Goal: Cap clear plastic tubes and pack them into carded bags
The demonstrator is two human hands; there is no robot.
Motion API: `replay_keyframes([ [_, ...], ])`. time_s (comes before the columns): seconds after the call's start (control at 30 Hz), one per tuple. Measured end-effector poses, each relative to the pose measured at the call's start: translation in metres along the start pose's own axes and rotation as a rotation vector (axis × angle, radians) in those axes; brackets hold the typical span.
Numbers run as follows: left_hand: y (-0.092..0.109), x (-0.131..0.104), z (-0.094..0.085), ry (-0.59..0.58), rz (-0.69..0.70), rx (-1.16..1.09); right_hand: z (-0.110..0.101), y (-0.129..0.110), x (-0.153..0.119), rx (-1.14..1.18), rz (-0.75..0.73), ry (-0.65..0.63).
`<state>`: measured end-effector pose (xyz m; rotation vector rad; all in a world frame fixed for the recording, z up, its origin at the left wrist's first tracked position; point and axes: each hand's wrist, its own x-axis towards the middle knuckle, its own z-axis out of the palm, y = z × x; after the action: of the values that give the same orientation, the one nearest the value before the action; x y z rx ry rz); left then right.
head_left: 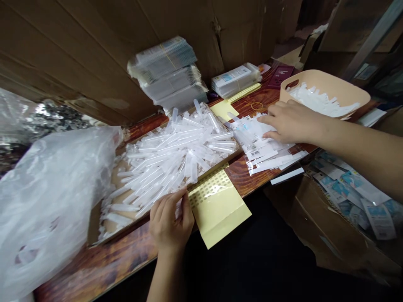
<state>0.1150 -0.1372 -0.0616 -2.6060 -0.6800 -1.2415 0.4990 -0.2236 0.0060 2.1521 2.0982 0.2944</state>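
Note:
My left hand (172, 216) is at the front edge of a shallow cardboard tray (126, 228), its fingers pinched together beside a yellow sticker sheet (220, 214); what they hold, if anything, is too small to tell. Many clear plastic tubes (176, 147) are heaped in the tray. My right hand (285, 121) rests over a spread pile of printed plastic packets (261, 147), fingers apart and touching the top ones. Whether a packet is between its fingers does not show.
A beige basket (343, 86) of white strips stands at the back right. Behind the tray are stacked packet bundles (170, 63). A plastic bag (59, 188) lies left. Lower right, a carton (302, 209) holds filled packets.

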Motion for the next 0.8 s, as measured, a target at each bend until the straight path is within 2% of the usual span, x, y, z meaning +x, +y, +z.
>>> replay_keyframes([
  [0.13,-0.001,-0.001,0.001,0.003,0.003,0.001,-0.002,-0.017,0.004,-0.007,-0.204,0.128],
  [0.27,-0.001,-0.002,0.000,-0.003,0.002,-0.006,0.003,-0.032,0.016,0.076,-0.356,0.121],
  [0.4,-0.001,-0.001,0.000,-0.011,-0.006,-0.009,0.012,-0.030,0.028,0.179,-0.290,0.084],
  [0.6,0.000,0.000,0.000,-0.005,-0.001,-0.017,0.021,-0.008,0.035,0.357,-0.100,0.014],
  [0.8,0.000,0.000,0.000,-0.005,0.004,-0.019,0.017,-0.006,0.031,0.361,-0.080,0.081],
])
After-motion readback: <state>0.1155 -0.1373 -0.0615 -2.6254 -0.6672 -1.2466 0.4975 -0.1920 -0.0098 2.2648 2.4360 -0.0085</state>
